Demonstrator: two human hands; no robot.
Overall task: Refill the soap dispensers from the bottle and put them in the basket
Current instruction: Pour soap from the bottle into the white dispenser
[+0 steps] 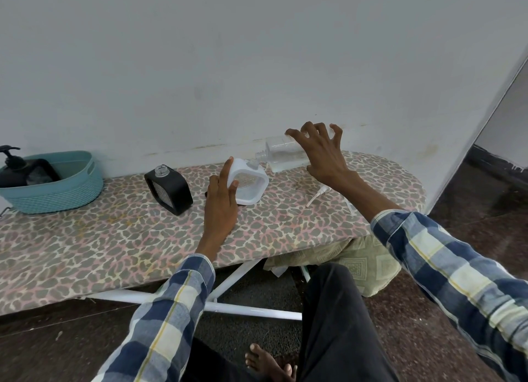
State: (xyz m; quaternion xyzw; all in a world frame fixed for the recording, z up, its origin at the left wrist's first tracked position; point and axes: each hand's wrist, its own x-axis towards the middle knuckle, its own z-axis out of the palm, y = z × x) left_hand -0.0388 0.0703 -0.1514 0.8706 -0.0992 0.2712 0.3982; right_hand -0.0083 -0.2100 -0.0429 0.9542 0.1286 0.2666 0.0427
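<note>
My left hand [221, 200] grips a white square soap dispenser [251, 185] standing on the ironing board, fingers behind it and thumb on its front. The dispenser's neck is uncapped. In my right hand [321, 153] a clear refill bottle [283, 155] lies almost level, my curled fingers spread over its base. The bottle's mouth sits just above the white dispenser's neck. A black dispenser [170, 191] with no pump stands to the left. Farther left is a teal basket [71, 194] holding a black pump dispenser [17, 168].
The leopard-print ironing board [114, 238] stands low against a white wall. A white pump head [318, 194] lies on the board under my right wrist. A folded patterned cloth [363, 264] sits below the board's right end. My legs and a bare foot are in front.
</note>
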